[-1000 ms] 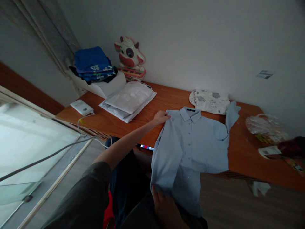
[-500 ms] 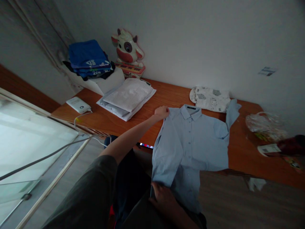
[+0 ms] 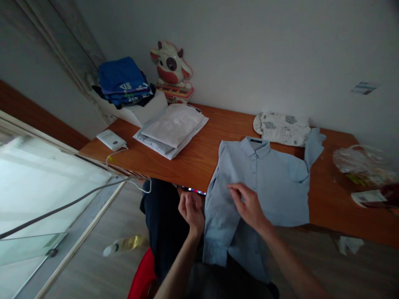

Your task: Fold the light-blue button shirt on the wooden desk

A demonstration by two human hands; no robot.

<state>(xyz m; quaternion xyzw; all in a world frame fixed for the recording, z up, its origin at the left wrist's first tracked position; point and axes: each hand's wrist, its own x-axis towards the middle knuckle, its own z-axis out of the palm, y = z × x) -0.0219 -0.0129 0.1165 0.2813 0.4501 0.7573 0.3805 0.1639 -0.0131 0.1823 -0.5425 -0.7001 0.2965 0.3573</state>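
Shirt (image 3: 264, 182), pale blue and buttoned, lies face up on the tabletop (image 3: 193, 160) with its lower part hanging over the near edge toward the person's lap. Nearest the camera, the left hand (image 3: 190, 209) hovers just off the shirt's left side, fingers loosely curled and holding nothing that shows. The right hand (image 3: 247, 203) rests over the shirt's front near the folded-in sleeve, fingers spread and relaxed, touching or just above the cloth; I cannot tell which.

To do this step well, I would judge that the sleeve panel should be pressed flat from the middle outward, so no crease gets trapped under the fold, and the hanging hem should be drawn up evenly so both sides stay square with the collar (image 3: 258, 146).

Farther back, the shirt's other sleeve runs up toward a small printed garment (image 3: 282, 128) lying just behind it. To the left sits a flat stack of white folded cloth (image 3: 173, 128), then a white charger (image 3: 111, 140) with its cable trailing off the edge. Against the wall stand a pile of blue clothes (image 3: 123, 83) on a white box and a cow toy (image 3: 171, 68). A clear plastic bag (image 3: 358, 164) lies at the far right.
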